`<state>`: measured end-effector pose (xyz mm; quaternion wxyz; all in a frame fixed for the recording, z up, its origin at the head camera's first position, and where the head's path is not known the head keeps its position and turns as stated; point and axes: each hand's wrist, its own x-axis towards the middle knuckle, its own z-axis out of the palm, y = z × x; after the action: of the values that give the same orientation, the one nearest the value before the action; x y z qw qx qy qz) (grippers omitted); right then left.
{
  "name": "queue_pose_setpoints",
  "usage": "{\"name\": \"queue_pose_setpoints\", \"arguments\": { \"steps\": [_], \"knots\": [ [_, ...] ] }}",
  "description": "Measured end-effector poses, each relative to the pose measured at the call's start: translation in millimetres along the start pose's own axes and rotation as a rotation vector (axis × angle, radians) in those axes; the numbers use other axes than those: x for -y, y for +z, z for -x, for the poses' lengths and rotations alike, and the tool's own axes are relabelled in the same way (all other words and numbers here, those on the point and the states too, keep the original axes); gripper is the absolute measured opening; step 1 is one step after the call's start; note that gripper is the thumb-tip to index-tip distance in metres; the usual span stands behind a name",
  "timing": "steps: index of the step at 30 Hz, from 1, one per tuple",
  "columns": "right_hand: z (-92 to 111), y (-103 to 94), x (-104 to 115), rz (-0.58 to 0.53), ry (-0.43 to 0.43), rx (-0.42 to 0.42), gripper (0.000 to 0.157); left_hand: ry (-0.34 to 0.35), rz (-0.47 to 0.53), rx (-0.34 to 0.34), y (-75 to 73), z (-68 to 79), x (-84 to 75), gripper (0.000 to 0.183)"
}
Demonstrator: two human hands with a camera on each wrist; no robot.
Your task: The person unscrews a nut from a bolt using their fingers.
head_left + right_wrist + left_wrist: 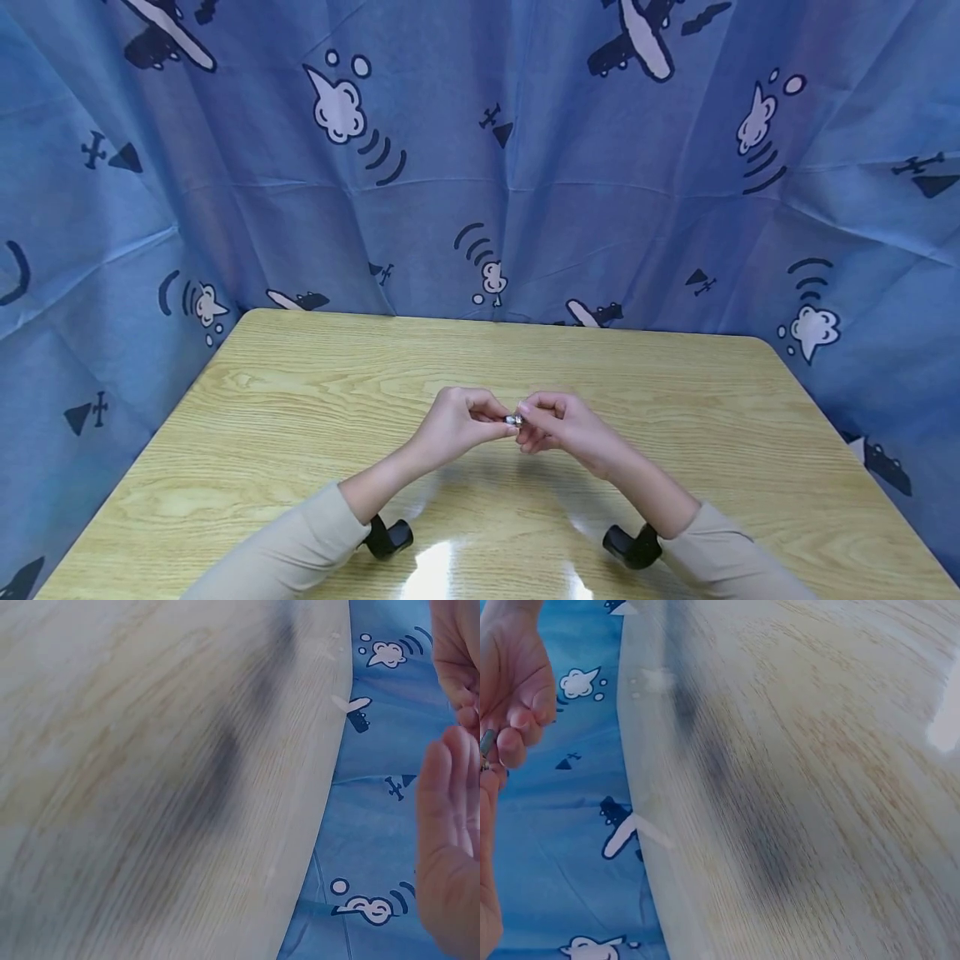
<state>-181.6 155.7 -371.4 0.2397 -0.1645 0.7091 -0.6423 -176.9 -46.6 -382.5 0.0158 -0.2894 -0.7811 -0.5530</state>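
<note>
A small shiny metal piece (513,420) sits between the two hands over the middle of the table, silvery with a dark end. My left hand (456,423) pinches it from the left between thumb and fingers. From the other side, my right hand (567,429) pinches its right end, fingertips close against those of the left. In the left wrist view a grey, cylinder-like part (487,741) of the piece shows at the fingertips. The right wrist view has both hands at its right edge, and the piece is hidden there. Its exact kind I cannot tell.
The wood-grain table (337,375) has rounded far corners and glare near its front edge. A blue curtain (435,167) with plane and cloud prints hangs behind and at both sides. Dark devices (392,537) are strapped at both wrists, below the beige sleeves (300,542).
</note>
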Motion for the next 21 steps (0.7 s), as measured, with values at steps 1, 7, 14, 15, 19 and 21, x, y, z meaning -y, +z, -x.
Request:
{"name": "queue_pose_setpoints", "arguments": {
  "steps": [1, 7, 14, 15, 19, 21],
  "knots": [
    [0.0, 0.1, 0.0, -0.003, 0.0, 0.004, 0.025, 0.003, 0.0, 0.001, -0.2, 0.0, 0.1, 0.007],
    [0.9, -1.7, 0.3, 0.015, -0.046, 0.0, 0.033, -0.01, 0.019, 0.013, -0.9, 1.3, 1.7, 0.007],
    [0.1, -1.1, -0.3, -0.011, 0.01, -0.007, 0.028, -0.023, 0.049, 0.007, 0.5, 0.6, 2.4, 0.006],
    [0.5, -1.5, -0.2, -0.011, 0.006, -0.006, 0.024, -0.023, 0.05, 0.009, 0.8, 0.7, 2.8, 0.006],
    [1.3, -3.1, -0.4, 0.0, -0.025, -0.008, 0.025, -0.029, 0.049, 0.013, 1.8, 1.3, 4.1, 0.007],
    [1.2, -3.4, -0.2, -0.002, -0.026, -0.009, 0.03, -0.03, 0.055, 0.014, 2.1, 1.5, 4.0, 0.007]
  ]
}}
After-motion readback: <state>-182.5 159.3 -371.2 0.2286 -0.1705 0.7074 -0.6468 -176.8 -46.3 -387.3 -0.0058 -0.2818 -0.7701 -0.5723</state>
